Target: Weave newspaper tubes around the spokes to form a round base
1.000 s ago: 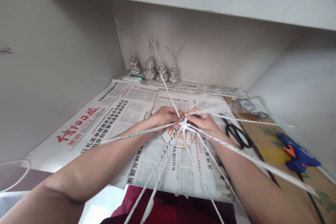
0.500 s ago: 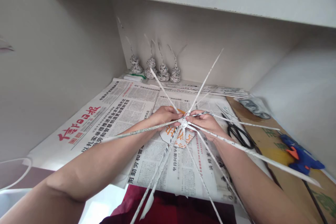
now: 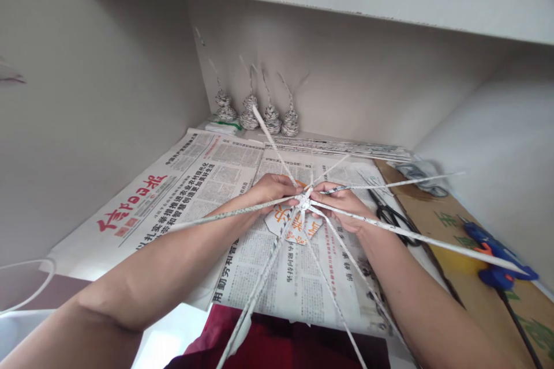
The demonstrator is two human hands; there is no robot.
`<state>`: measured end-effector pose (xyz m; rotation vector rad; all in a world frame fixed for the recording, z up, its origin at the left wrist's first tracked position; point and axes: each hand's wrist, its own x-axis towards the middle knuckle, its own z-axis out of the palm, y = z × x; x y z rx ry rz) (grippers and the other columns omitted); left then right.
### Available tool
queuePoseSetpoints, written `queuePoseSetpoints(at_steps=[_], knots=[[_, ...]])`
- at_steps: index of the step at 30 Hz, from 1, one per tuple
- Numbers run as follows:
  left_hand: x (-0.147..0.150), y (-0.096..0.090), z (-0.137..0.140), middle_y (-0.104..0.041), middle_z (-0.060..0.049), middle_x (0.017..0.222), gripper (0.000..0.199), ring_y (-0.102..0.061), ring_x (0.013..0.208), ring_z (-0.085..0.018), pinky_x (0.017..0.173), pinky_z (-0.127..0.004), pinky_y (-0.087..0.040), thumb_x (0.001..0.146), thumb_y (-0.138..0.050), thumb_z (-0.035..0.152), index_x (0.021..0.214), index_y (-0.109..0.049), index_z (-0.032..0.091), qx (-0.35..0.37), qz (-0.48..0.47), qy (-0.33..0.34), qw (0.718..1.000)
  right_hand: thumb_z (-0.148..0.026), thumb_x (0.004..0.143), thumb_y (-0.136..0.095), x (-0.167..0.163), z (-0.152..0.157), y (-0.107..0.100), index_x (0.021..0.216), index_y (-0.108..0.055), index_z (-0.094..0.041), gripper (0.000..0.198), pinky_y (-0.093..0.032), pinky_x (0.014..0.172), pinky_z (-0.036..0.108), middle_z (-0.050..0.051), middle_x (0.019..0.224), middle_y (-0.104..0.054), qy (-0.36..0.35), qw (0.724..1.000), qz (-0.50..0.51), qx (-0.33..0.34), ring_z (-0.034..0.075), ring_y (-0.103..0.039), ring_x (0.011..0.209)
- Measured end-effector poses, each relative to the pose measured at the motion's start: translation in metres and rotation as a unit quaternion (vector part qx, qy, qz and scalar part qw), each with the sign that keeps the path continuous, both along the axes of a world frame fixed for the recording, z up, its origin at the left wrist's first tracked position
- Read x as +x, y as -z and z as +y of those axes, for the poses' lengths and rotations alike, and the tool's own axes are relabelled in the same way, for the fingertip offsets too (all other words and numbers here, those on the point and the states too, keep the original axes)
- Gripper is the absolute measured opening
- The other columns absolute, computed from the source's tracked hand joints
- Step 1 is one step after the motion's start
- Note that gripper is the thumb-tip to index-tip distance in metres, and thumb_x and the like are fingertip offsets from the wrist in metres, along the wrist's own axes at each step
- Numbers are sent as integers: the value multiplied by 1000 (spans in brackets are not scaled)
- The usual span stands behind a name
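Note:
Several rolled newspaper strips radiate like spokes from a small woven paper center (image 3: 304,202), held above the newspaper. My left hand (image 3: 277,187) is closed, thumb and fingers pinching the weave at its left edge. From the other side my right hand (image 3: 335,199) pinches the weave and the base of a strip near its right edge. One long strip (image 3: 411,233) runs out to the right over my right wrist; another (image 3: 238,209) crosses my left forearm. Under the center lies a white cardboard piece (image 3: 294,225) with orange characters, partly hidden.
Several gourd-shaped woven paper pieces (image 3: 272,120) stand at the back wall. A bundle of paper rolls (image 3: 341,147) lies before them. Black scissors (image 3: 396,219) and a blue glue gun (image 3: 497,251) are on the right, by cardboard (image 3: 445,230). Newspaper sheets (image 3: 173,184) cover the surface.
The strip that pointed up and right has swung downward to the right, and the right-hand strips have shifted. Both hands stay at the weave, the right fingers slightly moved.

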<state>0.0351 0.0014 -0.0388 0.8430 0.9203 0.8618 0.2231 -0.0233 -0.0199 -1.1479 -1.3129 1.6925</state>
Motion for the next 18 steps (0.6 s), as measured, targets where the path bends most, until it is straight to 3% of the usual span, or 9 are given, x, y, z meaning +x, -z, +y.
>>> queuePoseSetpoints(at_steps=[5,10,14,18], knots=[[2,-4,-3,-69,-7,69,32,-61,56,-10,54,-19,-50,45,-87,19,70,-71,7,5,-15,-14,1000,-37,63,-79,-1,-1,-1,83,-60,-19,33,-51,53,24,1,71,-69,-4,1000,-20,4,13,-64,57],[1,-4,-4,-70,-6,73,36,-62,57,-10,55,-19,-50,47,-87,22,77,-73,8,14,1,-4,1000,-35,59,-81,-7,1,5,73,-59,-18,31,-48,45,23,-1,57,-65,58,997,-44,31,12,-59,47],[-1,-1,-2,-70,-5,76,39,-63,62,-10,58,-16,-51,47,-87,23,82,-74,10,15,12,32,999,-37,58,-81,-11,3,11,71,-58,-18,33,-47,41,22,-1,56,-65,81,994,-57,41,12,-58,45],[1,-2,-3,-70,-5,72,37,-63,60,-10,56,-16,-50,47,-86,22,80,-74,10,27,15,20,999,-39,57,-81,-14,2,13,71,-59,-16,35,-48,38,21,0,56,-65,106,991,-65,47,12,-58,42]])
